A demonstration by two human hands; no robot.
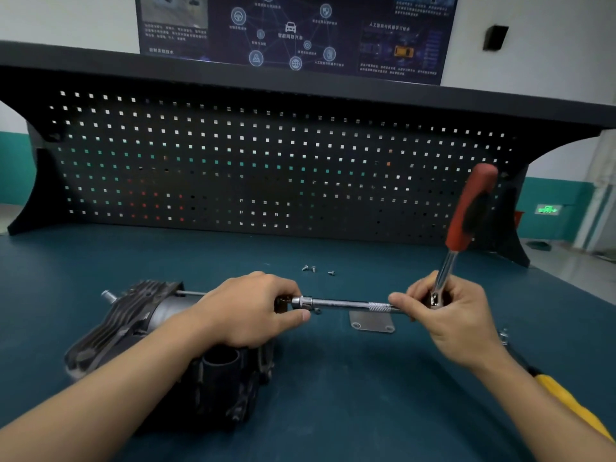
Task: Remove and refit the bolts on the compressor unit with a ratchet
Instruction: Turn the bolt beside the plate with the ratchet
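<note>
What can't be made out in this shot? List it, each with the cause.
Head view only.
1. Where the socket meets the compressor unit: hidden by the left hand.
2. Head of the ratchet: largely wrapped by fingers of the right hand.
3. Yellow-handled tool: mostly covered by the right forearm.
4. Loose bolts: too small for detail.

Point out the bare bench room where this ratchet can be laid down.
Bare mat lies at far left between the pegboard and the compressor unit, and at the front between that unit and the yellow-handled tool. Crowded: the middle, where the extension bar, metal plate and loose bolts are.
</note>
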